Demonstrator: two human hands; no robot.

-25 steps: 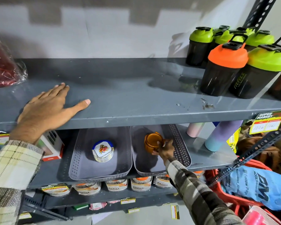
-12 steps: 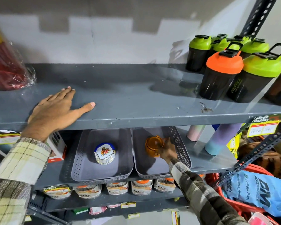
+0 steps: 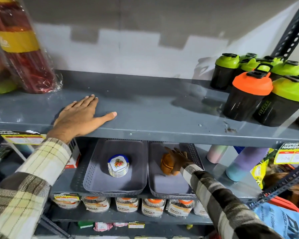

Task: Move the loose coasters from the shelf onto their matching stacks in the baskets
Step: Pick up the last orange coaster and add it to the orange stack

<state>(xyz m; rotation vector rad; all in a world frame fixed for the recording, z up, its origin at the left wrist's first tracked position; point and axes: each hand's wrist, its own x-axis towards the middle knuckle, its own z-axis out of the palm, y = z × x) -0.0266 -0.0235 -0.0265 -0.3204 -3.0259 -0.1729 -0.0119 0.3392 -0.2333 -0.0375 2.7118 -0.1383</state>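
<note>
Two grey perforated baskets sit side by side on the lower shelf. The left basket (image 3: 110, 191) holds a stack of white coasters (image 3: 118, 165) with a blue rim and a floral print. In the right basket (image 3: 169, 187) stands a stack of amber coasters (image 3: 165, 164). My right hand (image 3: 178, 159) wraps that stack from the right, fingers over its top; the view is blurred there. My left hand (image 3: 79, 116) lies flat, fingers apart, on the grey upper shelf (image 3: 154, 109). No loose coaster shows on that shelf.
Black shaker bottles (image 3: 248, 95) with green and orange lids crowd the upper shelf's right end. Plastic-wrapped red bottles (image 3: 24, 57) stand at its left. Pastel tumblers (image 3: 243, 161) stand right of the baskets, jars (image 3: 126, 204) line the shelf below, and a slotted steel upright (image 3: 293, 37) rises at the right.
The amber coaster held tilted in my right hand has come down level on the stack, and the hand has closed over it. My left hand stays flat on the shelf.
</note>
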